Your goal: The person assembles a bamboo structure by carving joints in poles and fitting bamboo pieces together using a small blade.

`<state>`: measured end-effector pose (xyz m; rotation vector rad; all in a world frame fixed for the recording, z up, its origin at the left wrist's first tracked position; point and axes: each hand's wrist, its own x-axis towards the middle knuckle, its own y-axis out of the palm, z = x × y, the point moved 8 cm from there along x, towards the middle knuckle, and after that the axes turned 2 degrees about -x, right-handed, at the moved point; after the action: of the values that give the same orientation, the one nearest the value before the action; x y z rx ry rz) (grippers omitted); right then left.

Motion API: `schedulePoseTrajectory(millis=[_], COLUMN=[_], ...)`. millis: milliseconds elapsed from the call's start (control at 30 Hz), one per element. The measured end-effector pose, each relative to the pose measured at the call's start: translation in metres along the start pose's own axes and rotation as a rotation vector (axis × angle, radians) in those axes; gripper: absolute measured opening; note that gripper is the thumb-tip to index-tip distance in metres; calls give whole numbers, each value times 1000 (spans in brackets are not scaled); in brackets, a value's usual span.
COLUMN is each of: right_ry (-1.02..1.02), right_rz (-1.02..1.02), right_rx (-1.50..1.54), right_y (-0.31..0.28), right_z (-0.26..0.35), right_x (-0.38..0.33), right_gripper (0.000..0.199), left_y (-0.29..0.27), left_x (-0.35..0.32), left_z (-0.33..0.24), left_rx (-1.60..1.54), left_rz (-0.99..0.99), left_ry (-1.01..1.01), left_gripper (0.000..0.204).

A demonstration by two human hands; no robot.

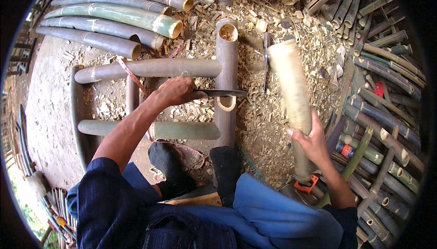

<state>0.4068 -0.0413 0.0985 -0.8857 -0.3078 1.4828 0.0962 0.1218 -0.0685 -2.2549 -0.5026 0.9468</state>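
Observation:
My left hand (178, 89) is closed around a dark-bladed knife (224, 93). The blade reaches across a thick bamboo post (226, 53), right by a cut hole (225, 102) in its side. Two bamboo rails, a brownish one (154, 68) and a greenish one (186, 130), meet that post from the left and form a frame. On the right, my right hand (312, 137) grips a pale, heavy wooden mallet (291, 80) near its narrower part. The mallet is raised, tilted and slightly blurred. My socked feet (170, 167) are beside and against the frame's near end.
A slim chisel-like tool (266, 60) lies among the wood chips (259, 117). Bamboo poles (114, 14) are stacked at the far left, with more piled at the right (382, 135). An orange tool handle (306, 184) lies below my right hand. A pink strap (131, 72) crosses the upper rail.

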Motion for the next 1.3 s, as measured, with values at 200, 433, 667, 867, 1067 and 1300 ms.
schedulePoseTrajectory(millis=[200,433,667,867,1067,1300], right_ry=[176,66,6,-679,-664,-621], right_rz=[347,-9,104,170,312,302], right_rx=[-334,243,-212,-697,-861,-1002], right_y=[26,1,15,19,14,11], right_z=[-41,-19,-16,-23,-21,-33], right_x=[-6,-2,4,3,13,28], right_gripper=[74,74,76,95,93,90], left_y=[-6,36,36,42,46,45], left_x=[11,-61,-67,-57,-55,-55], left_z=[3,-20,-18,-19,-16,-21], left_rx=[12,285,232,293,310,342], left_rz=[73,-164,-255,-174,-111,-74], left_ry=[-14,409,62,82,30,7], left_gripper=[62,30,22,10,11,18])
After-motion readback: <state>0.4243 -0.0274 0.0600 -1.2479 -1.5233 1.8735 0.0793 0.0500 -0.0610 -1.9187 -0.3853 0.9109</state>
